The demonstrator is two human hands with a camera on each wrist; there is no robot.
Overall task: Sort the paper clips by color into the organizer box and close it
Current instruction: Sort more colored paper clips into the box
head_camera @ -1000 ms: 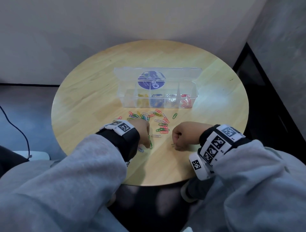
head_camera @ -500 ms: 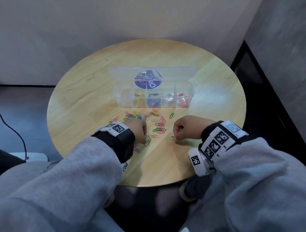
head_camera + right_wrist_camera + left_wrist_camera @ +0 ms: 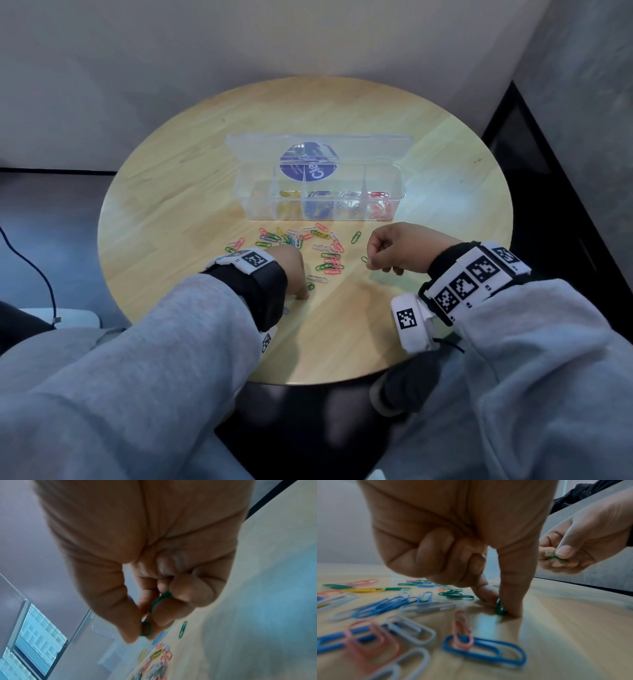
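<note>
Round and pale, the wooden table [image 3: 191, 192] sits in a corner between a light wall and a grey one. From the head view we see the clear organizer box [image 3: 322, 202] standing at its middle with the lid [image 3: 318, 150] tipped up behind it; yellow, blue, pale and red clips already lie in four of its compartments, and the one at the far left looks bare. Loose paper clips [image 3: 308, 246] lie scattered on the wood just in front of the box. Our left hand [image 3: 291, 270] is down at the near edge of that scatter, fingertips on the table beside a green clip [image 3: 310, 285]. Our right hand [image 3: 394, 248] is raised a little off the wood, fingers curled in, with another green clip [image 3: 364, 259] peeping out at the fingertips.

In the left wrist view, our left hand [image 3: 453, 540] has most fingers folded into the palm, while thumb and forefinger reach down and pinch the green clip [image 3: 499, 607] narrowly against the table. Blue, grey and pink clips lie blurred in front. Beyond it, our right hand [image 3: 583, 545] holds its green clip [image 3: 555, 557] under the thumb.

In the right wrist view, our right hand [image 3: 150, 574] is closed tight, thumb and forefinger pinching a green clip [image 3: 145, 629], with more green wire [image 3: 161, 600] showing between the curled fingers. How many clips it holds, we cannot tell. One single green clip [image 3: 182, 629] lies on the table below, near the box.
</note>
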